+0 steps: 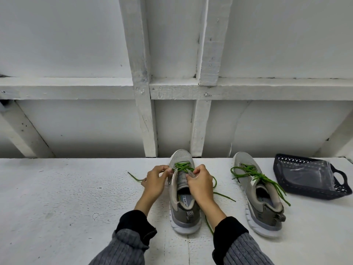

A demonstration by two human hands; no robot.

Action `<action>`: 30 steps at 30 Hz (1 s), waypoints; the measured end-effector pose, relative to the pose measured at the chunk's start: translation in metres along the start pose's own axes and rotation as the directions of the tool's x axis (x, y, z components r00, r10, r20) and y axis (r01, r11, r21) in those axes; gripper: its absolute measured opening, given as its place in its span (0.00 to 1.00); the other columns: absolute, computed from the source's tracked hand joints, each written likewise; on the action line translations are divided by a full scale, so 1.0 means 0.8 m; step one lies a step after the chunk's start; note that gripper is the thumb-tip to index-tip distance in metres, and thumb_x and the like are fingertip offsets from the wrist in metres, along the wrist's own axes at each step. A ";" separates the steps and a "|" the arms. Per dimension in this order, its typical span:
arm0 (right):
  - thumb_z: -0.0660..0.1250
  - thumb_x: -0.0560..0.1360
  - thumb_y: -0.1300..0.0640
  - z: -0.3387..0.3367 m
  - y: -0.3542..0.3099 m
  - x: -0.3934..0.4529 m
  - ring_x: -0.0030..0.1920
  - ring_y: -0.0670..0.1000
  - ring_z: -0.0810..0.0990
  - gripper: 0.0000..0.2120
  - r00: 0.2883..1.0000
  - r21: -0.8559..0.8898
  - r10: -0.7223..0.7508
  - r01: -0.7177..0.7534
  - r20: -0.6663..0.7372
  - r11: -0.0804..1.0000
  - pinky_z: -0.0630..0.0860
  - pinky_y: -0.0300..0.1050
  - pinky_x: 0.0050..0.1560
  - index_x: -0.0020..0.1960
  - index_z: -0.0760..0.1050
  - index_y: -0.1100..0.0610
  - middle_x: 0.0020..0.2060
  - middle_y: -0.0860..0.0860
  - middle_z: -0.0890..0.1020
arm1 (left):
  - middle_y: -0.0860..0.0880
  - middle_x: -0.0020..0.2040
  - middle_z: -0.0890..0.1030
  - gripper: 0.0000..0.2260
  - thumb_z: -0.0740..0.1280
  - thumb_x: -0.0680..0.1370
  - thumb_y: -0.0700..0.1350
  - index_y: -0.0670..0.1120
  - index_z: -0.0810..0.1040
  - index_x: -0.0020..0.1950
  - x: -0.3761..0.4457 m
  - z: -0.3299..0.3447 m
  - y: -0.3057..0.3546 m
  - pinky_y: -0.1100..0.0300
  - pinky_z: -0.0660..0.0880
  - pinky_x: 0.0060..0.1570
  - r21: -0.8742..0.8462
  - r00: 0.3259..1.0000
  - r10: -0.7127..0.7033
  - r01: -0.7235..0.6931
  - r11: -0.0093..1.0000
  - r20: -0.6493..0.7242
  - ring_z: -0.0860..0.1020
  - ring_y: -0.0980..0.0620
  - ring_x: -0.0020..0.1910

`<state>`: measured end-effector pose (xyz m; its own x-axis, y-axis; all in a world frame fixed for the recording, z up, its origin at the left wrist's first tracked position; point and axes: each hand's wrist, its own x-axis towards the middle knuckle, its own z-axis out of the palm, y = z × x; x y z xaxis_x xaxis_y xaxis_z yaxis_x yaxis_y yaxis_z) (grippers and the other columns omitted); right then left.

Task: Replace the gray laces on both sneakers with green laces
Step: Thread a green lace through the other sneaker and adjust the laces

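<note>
Two grey sneakers stand side by side on a white table, toes pointing away from me. The left sneaker [183,196] has a green lace [182,166] crossed through its front eyelets. My left hand [155,181] pinches the lace at the shoe's left eyelet row. My right hand [199,181] pinches it at the right row, over the tongue. Loose green ends trail left of my left hand and down past my right wrist. The right sneaker [257,196] carries a second green lace [254,175], threaded loosely and untied.
A dark woven basket [342,190] with a clear plastic bag [309,175] in it lies at the right edge of the white table [57,197]. A white wooden frame wall [145,88] rises right behind the shoes.
</note>
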<state>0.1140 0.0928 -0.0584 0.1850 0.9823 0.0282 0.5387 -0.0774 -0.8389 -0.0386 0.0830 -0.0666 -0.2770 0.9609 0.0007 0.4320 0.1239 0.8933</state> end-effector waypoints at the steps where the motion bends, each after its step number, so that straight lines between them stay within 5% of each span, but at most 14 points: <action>1: 0.72 0.71 0.56 0.000 0.000 0.000 0.43 0.54 0.76 0.11 1.000 -0.010 0.000 0.000 -0.002 1.000 0.70 0.44 0.39 0.43 0.69 0.55 0.43 0.52 0.78 | 0.57 0.49 0.83 0.10 0.64 0.80 0.53 0.54 0.82 0.41 -0.003 -0.003 0.004 0.53 0.72 0.57 -0.176 0.999 -0.011 0.017 0.984 0.038 0.79 0.58 0.52; 4: 0.71 0.72 0.56 0.000 0.000 0.000 0.43 0.54 0.76 0.11 1.000 -0.011 -0.003 0.003 0.003 1.000 0.71 0.45 0.40 0.44 0.69 0.55 0.42 0.52 0.77 | 0.48 0.52 0.84 0.14 0.56 0.84 0.46 0.42 0.77 0.46 -0.002 -0.018 0.014 0.59 0.72 0.43 -0.634 0.991 -0.130 0.106 0.766 0.008 0.83 0.57 0.48; 7: 0.71 0.72 0.56 0.000 0.000 -0.001 0.42 0.53 0.76 0.10 1.000 -0.001 -0.006 0.006 0.002 1.000 0.70 0.44 0.39 0.43 0.68 0.55 0.42 0.52 0.77 | 0.48 0.39 0.77 0.13 0.52 0.85 0.48 0.45 0.68 0.45 0.008 -0.048 0.016 0.58 0.76 0.44 -0.955 0.932 -0.358 0.060 0.292 -0.051 0.77 0.55 0.34; 8: 0.71 0.72 0.56 -0.001 0.000 -0.001 0.43 0.53 0.76 0.10 1.000 0.000 -0.007 0.007 0.000 1.000 0.69 0.43 0.39 0.44 0.69 0.55 0.42 0.52 0.77 | 0.49 0.35 0.71 0.13 0.52 0.85 0.49 0.46 0.67 0.43 0.011 -0.058 0.014 0.63 0.74 0.36 -0.953 0.913 -0.395 0.028 0.302 -0.098 0.71 0.57 0.28; 10: 0.71 0.72 0.57 -0.001 0.001 -0.002 0.43 0.53 0.76 0.10 1.000 0.000 -0.005 0.005 0.000 1.000 0.69 0.43 0.39 0.44 0.69 0.55 0.43 0.52 0.77 | 0.51 0.35 0.68 0.11 0.56 0.84 0.51 0.48 0.67 0.45 0.011 -0.071 0.010 0.64 0.66 0.29 -0.769 0.892 -0.382 0.065 0.636 -0.241 0.67 0.57 0.28; 12: 0.71 0.72 0.57 0.000 0.000 -0.001 0.43 0.54 0.76 0.10 1.000 -0.006 -0.003 0.003 0.001 1.000 0.68 0.43 0.39 0.44 0.69 0.55 0.43 0.52 0.78 | 0.53 0.40 0.74 0.06 0.61 0.81 0.52 0.51 0.72 0.52 0.007 -0.070 -0.001 0.59 0.69 0.39 -0.398 0.915 -0.198 0.046 0.916 -0.351 0.73 0.52 0.39; 13: 0.71 0.72 0.57 0.000 0.000 -0.001 0.43 0.54 0.76 0.10 1.000 -0.007 -0.002 0.002 0.001 1.000 0.68 0.43 0.39 0.44 0.69 0.55 0.43 0.53 0.78 | 0.54 0.43 0.76 0.05 0.63 0.80 0.52 0.54 0.74 0.53 0.005 -0.066 -0.008 0.57 0.70 0.44 -0.253 0.943 -0.104 0.022 0.967 -0.317 0.75 0.50 0.43; 18: 0.72 0.71 0.56 0.001 0.000 -0.001 0.44 0.56 0.77 0.11 1.000 -0.003 0.002 -0.002 -0.015 1.000 0.73 0.47 0.41 0.43 0.69 0.55 0.42 0.52 0.78 | 0.59 0.56 0.78 0.11 0.62 0.70 0.71 0.70 0.79 0.45 0.006 -0.031 -0.018 0.45 0.65 0.65 0.112 0.997 0.017 -0.026 0.993 0.082 0.74 0.56 0.60; 21: 0.72 0.71 0.56 0.000 0.000 -0.001 0.44 0.56 0.77 0.11 1.000 -0.007 0.003 -0.003 -0.020 1.000 0.75 0.48 0.42 0.43 0.68 0.54 0.43 0.53 0.79 | 0.61 0.57 0.76 0.06 0.66 0.75 0.63 0.65 0.77 0.39 -0.001 -0.010 -0.004 0.51 0.60 0.61 0.218 0.997 -0.001 -0.016 0.976 0.076 0.71 0.60 0.58; 23: 0.72 0.71 0.56 0.000 0.000 -0.001 0.44 0.56 0.77 0.11 1.000 -0.011 0.004 -0.005 -0.021 1.000 0.75 0.48 0.42 0.43 0.68 0.54 0.43 0.52 0.79 | 0.61 0.52 0.78 0.08 0.66 0.74 0.62 0.61 0.78 0.39 -0.003 -0.009 0.002 0.50 0.62 0.59 0.139 0.999 -0.004 -0.003 0.990 0.050 0.73 0.59 0.55; 25: 0.71 0.71 0.56 0.000 0.000 -0.001 0.43 0.55 0.77 0.11 1.000 -0.013 0.006 -0.006 -0.013 1.000 0.74 0.47 0.40 0.43 0.68 0.54 0.43 0.52 0.79 | 0.56 0.47 0.82 0.10 0.65 0.76 0.59 0.54 0.79 0.42 -0.001 -0.014 0.004 0.51 0.70 0.56 -0.199 1.000 -0.027 0.029 0.980 0.013 0.77 0.53 0.50; 27: 0.71 0.72 0.56 0.000 0.001 -0.001 0.42 0.54 0.77 0.10 1.000 -0.013 0.011 -0.011 0.000 1.000 0.72 0.45 0.39 0.44 0.69 0.55 0.43 0.52 0.78 | 0.49 0.45 0.83 0.08 0.62 0.81 0.43 0.43 0.76 0.45 0.005 -0.026 0.005 0.57 0.75 0.53 -0.602 0.979 -0.173 0.075 0.795 -0.106 0.81 0.47 0.50; 30: 0.71 0.72 0.56 0.000 -0.001 -0.001 0.42 0.53 0.76 0.09 1.000 -0.018 0.015 -0.015 0.004 1.000 0.70 0.44 0.38 0.45 0.70 0.55 0.43 0.52 0.78 | 0.47 0.40 0.78 0.10 0.55 0.84 0.40 0.42 0.69 0.44 0.008 -0.049 0.007 0.56 0.78 0.48 -0.963 0.914 -0.402 0.057 0.262 -0.055 0.81 0.50 0.37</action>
<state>0.1137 0.0923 -0.0580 0.1900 0.9817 0.0140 0.5505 -0.0948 -0.8294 -0.0716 0.0804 -0.0444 -0.4743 0.8148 -0.3335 -0.7294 -0.1516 0.6671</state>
